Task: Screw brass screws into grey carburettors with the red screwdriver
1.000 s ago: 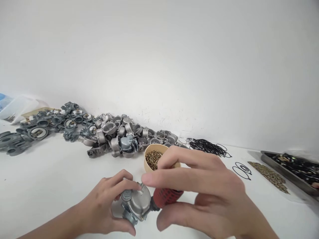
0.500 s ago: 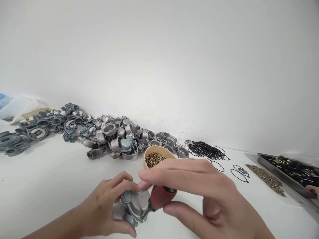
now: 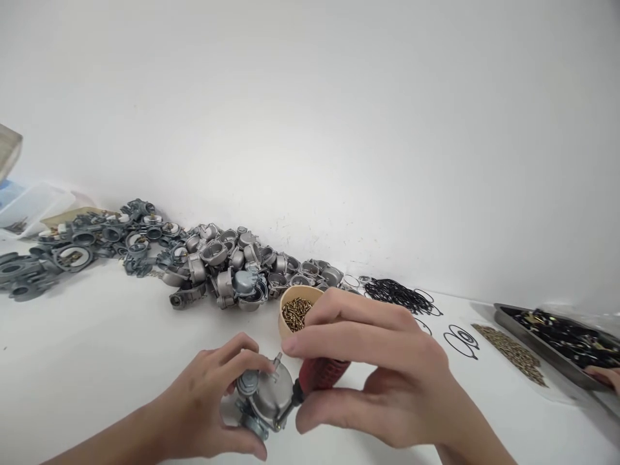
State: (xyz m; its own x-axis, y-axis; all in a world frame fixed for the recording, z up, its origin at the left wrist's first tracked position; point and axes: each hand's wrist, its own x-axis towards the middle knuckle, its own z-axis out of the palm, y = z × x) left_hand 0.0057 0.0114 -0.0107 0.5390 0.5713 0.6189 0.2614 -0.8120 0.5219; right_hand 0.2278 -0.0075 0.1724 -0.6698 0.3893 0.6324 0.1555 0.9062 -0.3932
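Left hand (image 3: 203, 400) grips carburetor (image 3: 264, 397), right hand (image 3: 387, 374) grips screwdriver (image 3: 317, 376); screw cup (image 3: 290, 309), parts heap (image 3: 227, 265) behind.

Right hand (image 3: 387, 374) rolled the red-handled screwdriver (image 3: 317, 376) — fingers lifted off the handle 0.5 s ago, now curled over it again. Tip stays at the part's lower edge, beside left hand (image 3: 208, 400) — small grip shift only.

A white tabletop (image 3: 97, 336) carries a long heap of grey and silver cast-metal carburettor parts (image 3: 213, 265), a tan round bowl of brass screws (image 3: 296, 311), loose black rubber rings (image 3: 394, 292), a strip of scattered brass screws (image 3: 511, 352) and a dark metal tray (image 3: 547, 352).
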